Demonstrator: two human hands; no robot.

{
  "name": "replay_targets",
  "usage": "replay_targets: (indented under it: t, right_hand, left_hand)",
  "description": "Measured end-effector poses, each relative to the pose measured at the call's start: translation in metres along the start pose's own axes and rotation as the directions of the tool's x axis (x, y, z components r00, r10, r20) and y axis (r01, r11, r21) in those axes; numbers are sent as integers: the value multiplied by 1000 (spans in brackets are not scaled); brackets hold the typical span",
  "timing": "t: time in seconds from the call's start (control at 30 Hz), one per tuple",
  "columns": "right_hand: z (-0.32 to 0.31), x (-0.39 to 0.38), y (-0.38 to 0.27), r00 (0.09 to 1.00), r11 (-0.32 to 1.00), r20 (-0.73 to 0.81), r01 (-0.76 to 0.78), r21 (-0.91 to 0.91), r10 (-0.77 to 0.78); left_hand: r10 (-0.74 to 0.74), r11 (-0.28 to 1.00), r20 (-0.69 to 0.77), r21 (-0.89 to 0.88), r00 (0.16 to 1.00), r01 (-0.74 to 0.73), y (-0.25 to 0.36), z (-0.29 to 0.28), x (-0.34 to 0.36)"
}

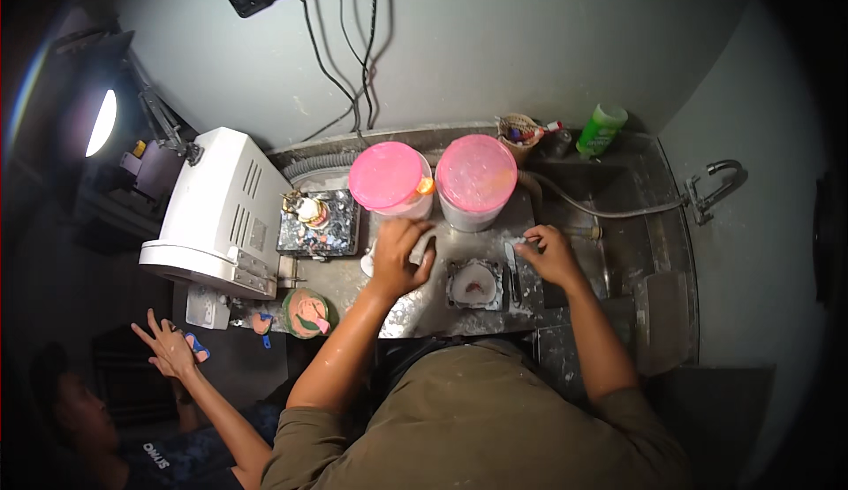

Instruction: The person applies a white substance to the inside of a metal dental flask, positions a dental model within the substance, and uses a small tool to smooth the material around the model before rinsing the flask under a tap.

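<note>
My left hand (399, 258) hovers over the metal worktop, just in front of a pink-lidded tub (386, 178). Its fingers curve down with the thumb apart, and I make out nothing held. A white piece (367, 261) shows partly behind that hand. My right hand (551, 257) is at the right, its fingertips bent together beside a knife-like tool (514, 280) with a pale blade and dark handle. Whatever is between those fingertips is too small to tell. Between my hands a dark square holder (453, 293) bears a round white plaster-like piece (478, 283).
A second pink-lidded tub (477, 174) stands behind the holder. Leftward are a speckled block (345, 235), a white machine (212, 207) and a green bowl (297, 313) of pinkish material. Rightward are a sink (587, 191), faucet (717, 181) and green bottle (602, 130). A co-worker's hand (170, 349) is lower left.
</note>
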State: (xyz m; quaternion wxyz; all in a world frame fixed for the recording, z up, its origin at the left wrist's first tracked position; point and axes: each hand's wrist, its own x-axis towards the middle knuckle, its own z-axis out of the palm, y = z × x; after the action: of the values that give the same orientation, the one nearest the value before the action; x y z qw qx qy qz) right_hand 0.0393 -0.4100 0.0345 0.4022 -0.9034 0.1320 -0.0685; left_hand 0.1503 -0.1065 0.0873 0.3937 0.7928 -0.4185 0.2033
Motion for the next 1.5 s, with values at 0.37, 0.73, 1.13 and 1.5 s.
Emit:
replay_targets:
  t: [0.37,0.73,1.13,1.5]
  right_hand:
    - [87,-50,23,963,955,60,270,-123,-264]
    - [79,-86,19,905,904,341,349,-248,-256]
    - [89,-93,12,892,903,324,386,-190,-314]
    - [83,-91,12,943,950,191,295,-105,-272]
  left_hand:
    - [-283,934,520,-42,806,355,-10,80,-107]
    - [-259,962,667,111,699,250,-6,63,-124]
    - [-262,914,683,-51,682,402,-10,70,-131]
    - [-192,969,705,26,683,245,0,69,-128]
